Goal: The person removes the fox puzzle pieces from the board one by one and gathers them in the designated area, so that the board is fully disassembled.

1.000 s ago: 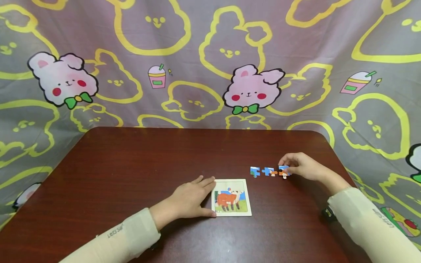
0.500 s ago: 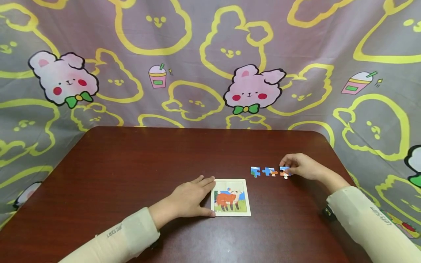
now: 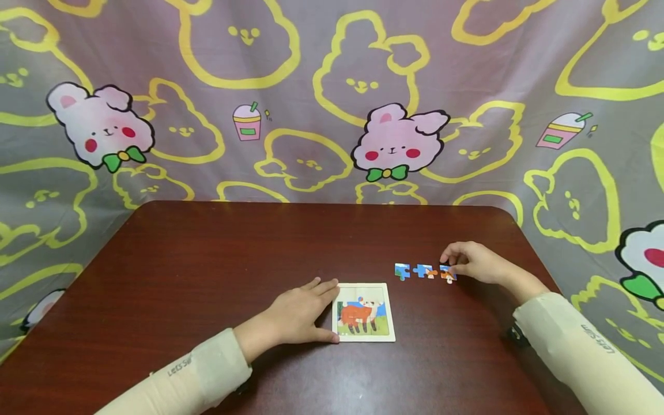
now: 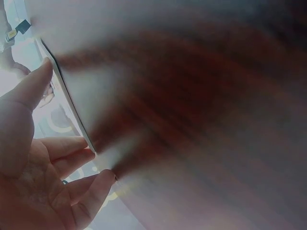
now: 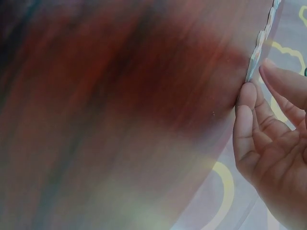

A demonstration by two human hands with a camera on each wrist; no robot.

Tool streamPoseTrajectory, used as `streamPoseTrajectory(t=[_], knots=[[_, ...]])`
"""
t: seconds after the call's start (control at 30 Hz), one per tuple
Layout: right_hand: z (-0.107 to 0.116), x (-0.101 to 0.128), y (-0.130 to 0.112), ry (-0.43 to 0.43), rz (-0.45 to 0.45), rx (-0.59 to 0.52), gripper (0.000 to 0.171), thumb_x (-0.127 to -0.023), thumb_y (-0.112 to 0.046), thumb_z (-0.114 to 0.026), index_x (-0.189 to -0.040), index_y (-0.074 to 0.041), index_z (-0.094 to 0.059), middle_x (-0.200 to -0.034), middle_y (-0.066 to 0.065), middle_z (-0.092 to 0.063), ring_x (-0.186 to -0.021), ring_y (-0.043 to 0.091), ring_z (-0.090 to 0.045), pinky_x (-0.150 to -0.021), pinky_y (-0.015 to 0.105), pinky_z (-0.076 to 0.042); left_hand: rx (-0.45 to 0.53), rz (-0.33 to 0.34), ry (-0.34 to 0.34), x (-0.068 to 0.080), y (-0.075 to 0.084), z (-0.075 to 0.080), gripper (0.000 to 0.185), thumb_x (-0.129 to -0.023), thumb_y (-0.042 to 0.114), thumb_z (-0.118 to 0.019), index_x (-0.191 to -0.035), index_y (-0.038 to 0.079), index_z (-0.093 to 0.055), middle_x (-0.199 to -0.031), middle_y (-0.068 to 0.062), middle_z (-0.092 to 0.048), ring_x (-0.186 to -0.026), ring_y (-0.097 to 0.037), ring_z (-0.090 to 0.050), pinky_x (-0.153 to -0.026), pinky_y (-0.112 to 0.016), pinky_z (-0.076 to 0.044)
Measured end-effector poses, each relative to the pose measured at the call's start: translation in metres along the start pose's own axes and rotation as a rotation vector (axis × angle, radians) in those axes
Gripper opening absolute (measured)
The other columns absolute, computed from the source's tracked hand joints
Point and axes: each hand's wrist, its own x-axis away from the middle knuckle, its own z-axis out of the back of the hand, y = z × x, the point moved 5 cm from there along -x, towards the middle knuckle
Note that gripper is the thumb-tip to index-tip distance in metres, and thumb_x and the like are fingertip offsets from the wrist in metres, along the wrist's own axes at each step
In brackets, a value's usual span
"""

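Bunny curtain [image 3: 332, 98] behind table [image 3: 207, 259]; two loose pieces [image 3: 413, 271].

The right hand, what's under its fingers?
The right hand covers part of the end puzzle piece in a row of three on the table. Its covered part cannot be seen.

The bench [image 3: 207, 259] is viewed from above and in front by the head camera. It is grazed closely, blurred, by both wrist views, and is shared by all three.

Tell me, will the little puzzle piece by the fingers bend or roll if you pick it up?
Probably neither. The puzzle piece lies flat and looks thin in the right wrist view, so it should slide, not roll. It likely feels light and fairly stiff. The right hand touches its edge.
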Motion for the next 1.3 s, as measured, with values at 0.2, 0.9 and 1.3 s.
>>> streamPoseTrajectory(t=[0.2, 0.9, 1.3], knots=[[0.002, 0.001, -0.002, 0.007, 0.006, -0.003, 0.015, -0.087, 0.001, -0.07, -0.101, -0.002, -0.067, -0.085, 0.003, -0.064, -0.071, 0.009, -0.055, -0.064, 0.024, -0.047, -0.001, -0.002, 0.004, 0.0, 0.0, 0.001, 0.095, -0.08, 0.067, -0.069, -0.151, 0.009, -0.043, -0.16, -0.005, -0.037, -0.145, -0.035, -0.039, -0.108, -0.047, -0.046], [-0.021, -0.02, -0.051, -0.02, 0.104, -0.051, 0.013, -0.091, -0.002, -0.067, -0.103, -0.003, -0.067, -0.085, 0.003, -0.067, -0.067, 0.013, -0.059, -0.058, 0.024, -0.05, -0.016, -0.007, 0.012, -0.001, 0.0, -0.001, 0.095, -0.08, 0.068, -0.069, -0.151, 0.01, -0.043, -0.16, -0.004, -0.037, -0.145, -0.034, -0.04, -0.106, -0.047, -0.047], [-0.052, -0.033, -0.102, -0.111, 0.209, -0.02, 0.013, -0.091, -0.008, -0.07, -0.104, -0.012, -0.07, -0.09, -0.005, -0.062, -0.082, 0.01, -0.057, -0.072, 0.025, -0.051, -0.003, -0.002, 0.005, 0.001, -0.001, -0.002, 0.095, -0.081, 0.068, -0.068, -0.151, 0.01, -0.042, -0.161, -0.004, -0.036, -0.145, -0.033, -0.039, -0.108, -0.047, -0.046]])
